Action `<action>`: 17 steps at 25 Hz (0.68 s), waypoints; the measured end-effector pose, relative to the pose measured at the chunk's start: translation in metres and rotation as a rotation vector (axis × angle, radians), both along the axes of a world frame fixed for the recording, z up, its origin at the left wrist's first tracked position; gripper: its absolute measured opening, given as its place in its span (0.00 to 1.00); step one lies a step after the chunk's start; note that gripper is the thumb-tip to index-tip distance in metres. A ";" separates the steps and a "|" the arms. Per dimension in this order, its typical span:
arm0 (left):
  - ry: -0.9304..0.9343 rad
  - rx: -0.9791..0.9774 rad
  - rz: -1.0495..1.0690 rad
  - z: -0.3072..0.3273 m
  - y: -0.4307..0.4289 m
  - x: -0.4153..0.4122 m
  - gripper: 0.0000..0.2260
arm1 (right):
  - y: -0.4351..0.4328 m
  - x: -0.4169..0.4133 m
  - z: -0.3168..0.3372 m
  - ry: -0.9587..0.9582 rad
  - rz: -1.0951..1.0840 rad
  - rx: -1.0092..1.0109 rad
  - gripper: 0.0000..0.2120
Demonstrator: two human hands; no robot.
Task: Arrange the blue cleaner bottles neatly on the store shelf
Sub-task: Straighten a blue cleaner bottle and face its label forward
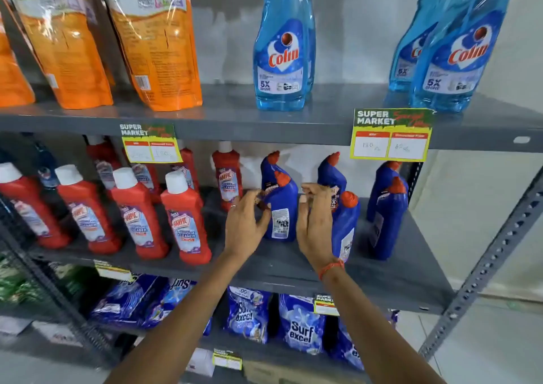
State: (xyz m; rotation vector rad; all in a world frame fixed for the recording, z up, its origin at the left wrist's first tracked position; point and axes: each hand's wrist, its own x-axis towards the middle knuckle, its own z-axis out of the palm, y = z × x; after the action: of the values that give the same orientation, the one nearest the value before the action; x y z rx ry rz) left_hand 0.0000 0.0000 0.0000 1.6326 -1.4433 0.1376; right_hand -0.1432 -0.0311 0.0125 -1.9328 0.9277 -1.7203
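On the middle shelf (pixel 293 269), right of centre, a dark blue cleaner bottle (pixel 279 207) with an orange-red angled cap stands upright between the two hands, its back label facing out. The left hand (pixel 245 222) sits just left of it, fingers curled and apparently touching its side, while the right hand (pixel 313 225) is just right of it, fingers bent near its shoulder; neither hand is wrapped around the bottle, and whether either truly grips it cannot be told. A second blue bottle (pixel 345 225) stands just right of the right hand, nearer the shelf's front edge, with more blue bottles (pixel 388 213) farther right and behind. Red cleaner bottles (pixel 188 219) with white caps fill the left of the same shelf. Above, light blue glass cleaner bottles (pixel 282 54) and orange pouches (pixel 158 40) stand on the upper shelf, whose front edge carries yellow price tags (pixel 392 137).
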 end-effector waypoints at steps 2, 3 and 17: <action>0.123 0.114 -0.026 -0.013 -0.015 0.014 0.17 | -0.016 0.018 -0.025 0.087 0.023 0.157 0.10; 0.154 0.159 -0.030 -0.024 -0.025 0.023 0.19 | -0.028 0.026 -0.044 0.148 0.016 0.228 0.14; 0.715 0.308 -0.293 -0.065 -0.094 0.053 0.19 | -0.090 0.055 -0.127 0.267 0.091 0.758 0.26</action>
State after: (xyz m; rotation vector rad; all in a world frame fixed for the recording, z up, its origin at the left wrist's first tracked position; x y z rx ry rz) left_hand 0.0531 -0.0940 -0.0655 1.4580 -1.1426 -0.7930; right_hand -0.0881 -0.1210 -0.1145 -1.6467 1.3186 -0.8629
